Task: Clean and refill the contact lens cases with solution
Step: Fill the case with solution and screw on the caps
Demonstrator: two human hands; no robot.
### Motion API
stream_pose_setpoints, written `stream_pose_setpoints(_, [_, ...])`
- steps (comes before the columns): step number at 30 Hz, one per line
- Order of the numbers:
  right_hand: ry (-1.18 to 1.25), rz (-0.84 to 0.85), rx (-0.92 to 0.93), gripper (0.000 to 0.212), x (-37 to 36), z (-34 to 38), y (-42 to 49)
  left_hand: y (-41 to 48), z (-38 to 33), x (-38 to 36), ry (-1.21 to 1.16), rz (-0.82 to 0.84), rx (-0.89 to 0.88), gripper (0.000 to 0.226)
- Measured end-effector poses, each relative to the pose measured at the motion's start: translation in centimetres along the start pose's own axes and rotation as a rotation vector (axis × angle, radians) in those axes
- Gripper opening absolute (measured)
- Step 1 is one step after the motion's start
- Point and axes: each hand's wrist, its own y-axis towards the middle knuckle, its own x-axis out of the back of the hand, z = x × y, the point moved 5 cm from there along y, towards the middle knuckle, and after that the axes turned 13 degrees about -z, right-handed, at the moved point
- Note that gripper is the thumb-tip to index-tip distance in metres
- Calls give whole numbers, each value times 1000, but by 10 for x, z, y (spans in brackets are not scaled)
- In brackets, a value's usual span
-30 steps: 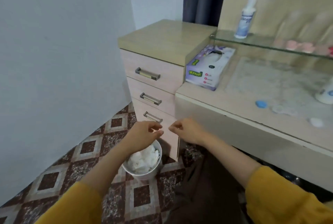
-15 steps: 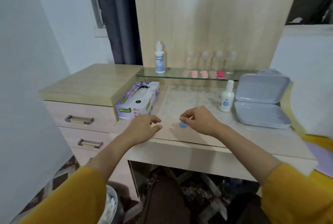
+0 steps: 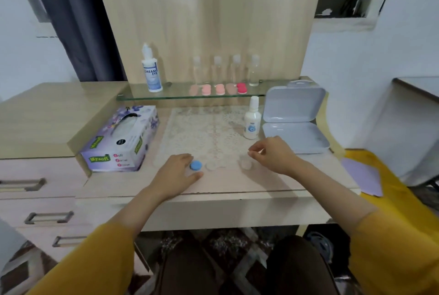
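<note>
The case (image 3: 210,166) lay open on the tabletop (image 3: 237,185), at the near edge of the lace mat (image 3: 206,133). It was pale and hard to see. A blue cap (image 3: 196,165) sat just left of it, and a pale cap (image 3: 245,163) lay a little way to its right.

The left hand (image 3: 177,173) rested on the tabletop with a wide, loose grip. Its fingers were beside the blue cap, maybe touching it. The right hand (image 3: 273,157) hung just above the pale cap. Its grip was narrow, with the fingers curled and the tips close. I could not tell if it pinched anything.

I think a few things could have gone wrong. The case and caps were small and light and lay near the front edge. A quick push from either hand could have slid one off onto the floor, and then it would be dirty. The case was so pale that a hand could have bumped it by mistake. Fingers touching the inside of the cups would have made them dirty too.

The small bottle (image 3: 252,121) stood tall and thin, just behind the right hand. A fast reach could have tipped it over. If it was squeezed too hard, the drops might have missed the tiny cups and wet the mat. The two caps could also have ended up on the wrong sides.
</note>
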Motion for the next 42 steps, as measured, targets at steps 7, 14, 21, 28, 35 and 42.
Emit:
stream_pose_setpoints(7, [-5,-74,-67,24,12,-22,17,-3,2,-8,-56,-110,-28,58])
stream_pose_setpoints(14, [-96,-158,-137,33,16,-30,56,-3,6,-10,-105,-154,-29,55])
stream_pose_setpoints(21, [-85,-131,-257,51,1,-30,77,-3,8,-11,-119,-179,-38,55])
stream_pose_setpoints(28, [105,-234,-384,47,-13,-34,82,-3,7,-11,-110,-180,-37,54])
stream_pose_setpoints(35, [125,-303,-316,41,-10,-32,74,-4,7,-11,-116,-176,-29,54])
stream_pose_setpoints(42, [210,-230,-223,37,-15,-23,50,7,6,-7,-169,-153,56,48])
